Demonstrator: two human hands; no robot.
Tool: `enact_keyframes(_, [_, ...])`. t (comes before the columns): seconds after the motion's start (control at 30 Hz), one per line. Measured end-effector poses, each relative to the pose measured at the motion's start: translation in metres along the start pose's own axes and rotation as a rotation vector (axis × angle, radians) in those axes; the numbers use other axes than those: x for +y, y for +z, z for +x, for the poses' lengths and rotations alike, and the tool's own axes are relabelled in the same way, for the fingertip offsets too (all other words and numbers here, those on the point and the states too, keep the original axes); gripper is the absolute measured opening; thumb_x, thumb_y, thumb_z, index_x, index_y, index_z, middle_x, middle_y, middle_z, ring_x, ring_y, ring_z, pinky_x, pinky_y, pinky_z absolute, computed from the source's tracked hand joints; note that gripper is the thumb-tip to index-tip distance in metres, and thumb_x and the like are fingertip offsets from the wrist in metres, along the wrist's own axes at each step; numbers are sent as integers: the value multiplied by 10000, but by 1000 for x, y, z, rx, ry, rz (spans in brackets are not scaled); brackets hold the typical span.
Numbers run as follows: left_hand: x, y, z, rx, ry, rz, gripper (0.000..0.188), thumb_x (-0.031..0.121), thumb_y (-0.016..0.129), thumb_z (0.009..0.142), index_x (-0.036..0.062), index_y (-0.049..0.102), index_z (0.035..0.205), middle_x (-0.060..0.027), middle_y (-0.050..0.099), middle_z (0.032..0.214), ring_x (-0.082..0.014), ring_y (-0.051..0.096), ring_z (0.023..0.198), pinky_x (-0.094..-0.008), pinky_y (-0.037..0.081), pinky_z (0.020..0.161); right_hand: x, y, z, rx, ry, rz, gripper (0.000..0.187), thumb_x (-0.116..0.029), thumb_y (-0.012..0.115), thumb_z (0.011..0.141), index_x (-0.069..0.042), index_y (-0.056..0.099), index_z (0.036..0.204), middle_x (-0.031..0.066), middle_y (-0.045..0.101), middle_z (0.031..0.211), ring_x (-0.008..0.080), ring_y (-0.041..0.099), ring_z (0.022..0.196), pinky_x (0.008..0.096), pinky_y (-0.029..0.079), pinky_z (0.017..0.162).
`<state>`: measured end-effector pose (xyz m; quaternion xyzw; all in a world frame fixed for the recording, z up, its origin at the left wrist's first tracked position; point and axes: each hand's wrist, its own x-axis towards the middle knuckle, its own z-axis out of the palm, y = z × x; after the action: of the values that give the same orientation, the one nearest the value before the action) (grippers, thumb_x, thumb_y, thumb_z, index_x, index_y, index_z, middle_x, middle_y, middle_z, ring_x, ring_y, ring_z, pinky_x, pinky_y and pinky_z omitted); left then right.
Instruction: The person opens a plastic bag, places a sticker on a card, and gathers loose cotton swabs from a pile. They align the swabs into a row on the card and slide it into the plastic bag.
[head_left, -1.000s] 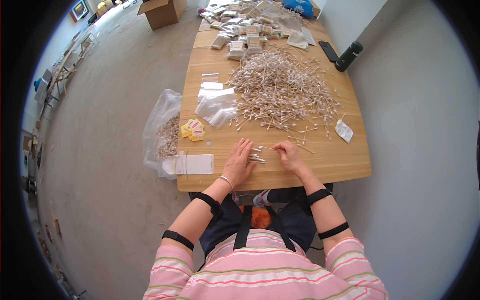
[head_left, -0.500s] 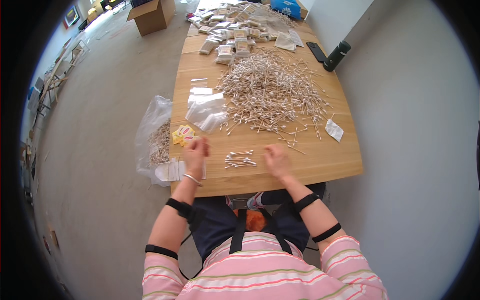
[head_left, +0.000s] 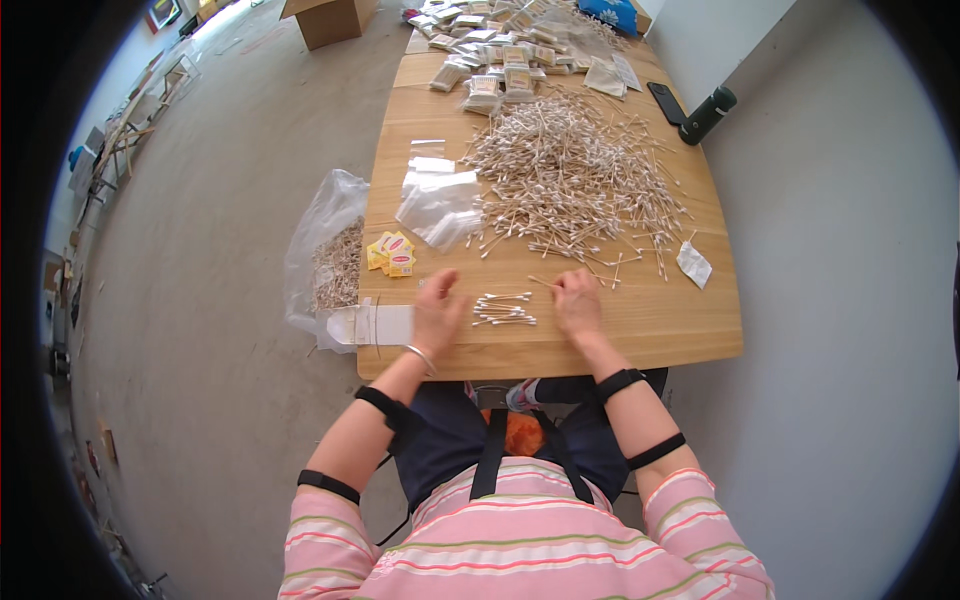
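Note:
A small group of cotton swabs [head_left: 504, 310] lies roughly side by side on the wooden table between my hands. My left hand [head_left: 438, 312] is just left of it, slightly blurred, thumb and fingers apart with nothing visible in them. To the right of the group, my right hand [head_left: 578, 302] is closed in a pinch; a cotton swab [head_left: 542, 283] sticks out from its fingertips toward the left. Beyond the hands spreads a large loose heap of cotton swabs [head_left: 575, 165]. A white card [head_left: 393, 325] lies by my left wrist, partly hidden by the hand.
Clear plastic bags [head_left: 440, 205] and yellow cards [head_left: 393, 253] lie on the table's left. Packed swab bags [head_left: 515, 80] pile up at the back. A phone [head_left: 667, 103], dark bottle [head_left: 707, 116] and crumpled paper [head_left: 694, 264] sit right. A plastic sack [head_left: 335, 260] hangs off the left edge.
My left hand has moved away from the yellow cards toward the swab group. My right hand now pinches, with a swab showing at its fingertips. The whole view has shifted slightly.

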<state>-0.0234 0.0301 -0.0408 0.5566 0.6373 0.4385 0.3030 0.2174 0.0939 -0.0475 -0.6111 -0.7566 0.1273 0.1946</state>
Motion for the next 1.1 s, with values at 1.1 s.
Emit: enact_keyframes(1.1, [26, 24, -19, -258, 387, 358, 614, 145, 647, 781, 22, 410, 1334, -164, 447, 1355, -329, 368, 1301, -423, 267, 1114, 20, -36, -7, 243, 32, -193, 281, -184, 620, 811, -84, 581, 1071, 100, 544, 1089, 284, 479, 1073, 418, 371, 952])
